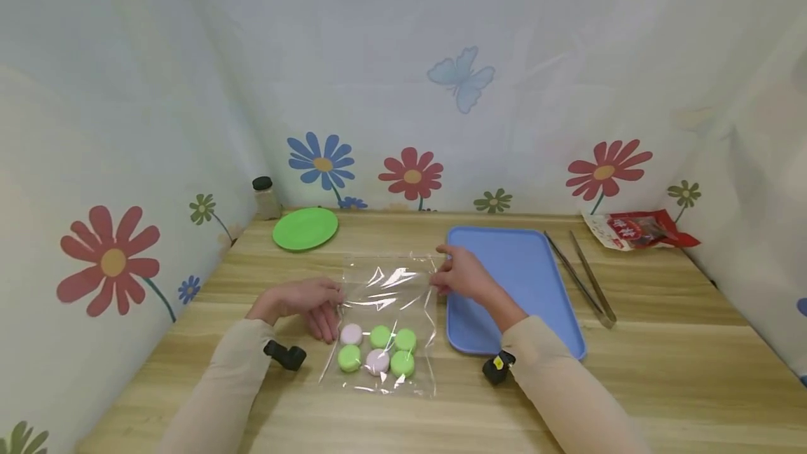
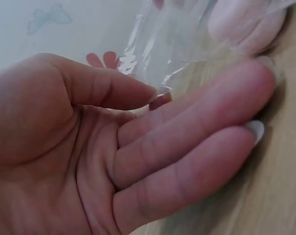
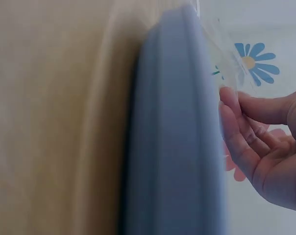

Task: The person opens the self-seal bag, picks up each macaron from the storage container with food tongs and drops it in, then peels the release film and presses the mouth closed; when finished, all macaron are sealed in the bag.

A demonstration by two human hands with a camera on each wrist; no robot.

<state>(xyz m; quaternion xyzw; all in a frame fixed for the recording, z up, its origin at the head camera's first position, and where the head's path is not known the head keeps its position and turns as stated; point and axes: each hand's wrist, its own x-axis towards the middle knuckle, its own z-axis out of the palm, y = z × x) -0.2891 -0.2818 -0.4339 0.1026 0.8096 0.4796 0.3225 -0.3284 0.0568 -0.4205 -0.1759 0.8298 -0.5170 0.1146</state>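
A: What are the two hands doing?

B: They hold a clear, shiny bag (image 1: 387,303). The left hand (image 1: 301,300) pinches its left edge with the thumb and first finger. The other fingers on that hand stick out under the thumb.

A: And the right hand (image 1: 465,273)?

B: It pinches the right edge of the bag, near the top, with the thumb and a finger. Its arm reaches over a corner of the blue tray (image 1: 520,286).

A: Where is the bag?

B: On the bench (image 1: 662,363), between the two hands, just beside the left side of the tray.

A: What's in it?

B: Six round macarons (image 1: 377,362), down in the part near the person. Two are pink and four are green. They sit in two rows of three.

A: What else can you see?

B: Long metal tongs (image 1: 592,275) lie just right of the tray, with their legs apart. A red and white packet (image 1: 643,229) lies past them, at the back. On the left, at the back, there's a green plate (image 1: 305,229) and a little jar (image 1: 266,203) with a black lid.

A: And behind it all?

B: A pale cloth (image 1: 353,76) with big flowers and a blue butterfly.
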